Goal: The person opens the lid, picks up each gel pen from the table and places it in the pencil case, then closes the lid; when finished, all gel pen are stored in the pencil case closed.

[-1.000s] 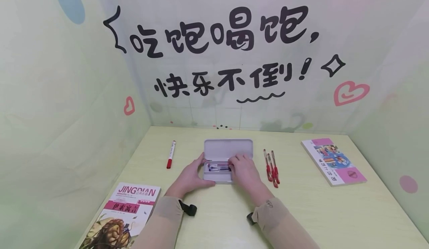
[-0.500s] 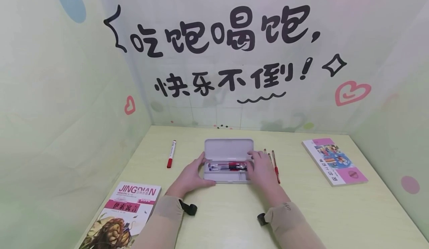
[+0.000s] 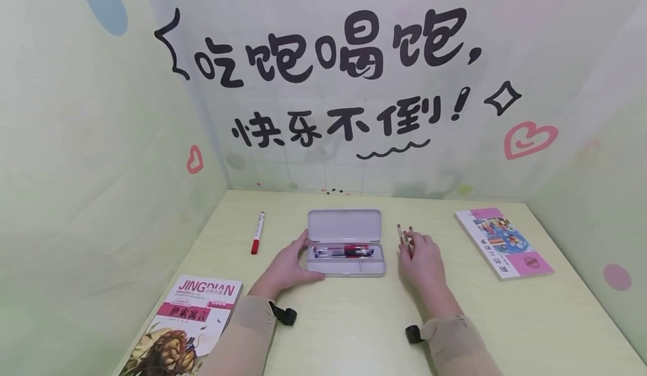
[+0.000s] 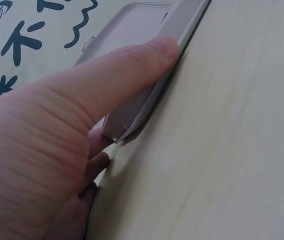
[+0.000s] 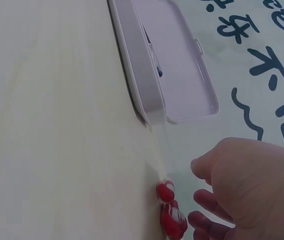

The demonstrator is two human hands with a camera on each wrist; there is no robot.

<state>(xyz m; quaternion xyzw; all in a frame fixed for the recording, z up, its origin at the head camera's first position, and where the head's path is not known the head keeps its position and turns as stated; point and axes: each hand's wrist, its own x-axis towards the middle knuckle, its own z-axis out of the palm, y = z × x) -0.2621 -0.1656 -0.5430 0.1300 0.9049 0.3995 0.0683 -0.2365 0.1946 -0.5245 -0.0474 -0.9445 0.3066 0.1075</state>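
An open pale pencil case [image 3: 319,267] lies on the table, its lid [image 3: 345,225] tilted back. Several pens [image 3: 338,250] with red and blue parts lie in its rear compartment. My left hand [image 3: 283,266] grips the left end of the case, thumb along the front edge and fingers round the side. To the right of the case, my right hand [image 3: 423,263] is over the red gel pens [image 5: 173,221], its fingers bent beside them. From the head view it hides most of these pens, leaving their upper ends in sight.
A red-and-white marker [image 3: 258,232] lies left of the case. One book [image 3: 192,320] with a lion on its cover is at the front left. A pink-and-white book [image 3: 504,244] lies at the right. Fabric walls [image 3: 283,173] border the table.
My right hand has let go of a pen in the case and moved right to the red gel pens on the table. My left hand has stayed on the case.
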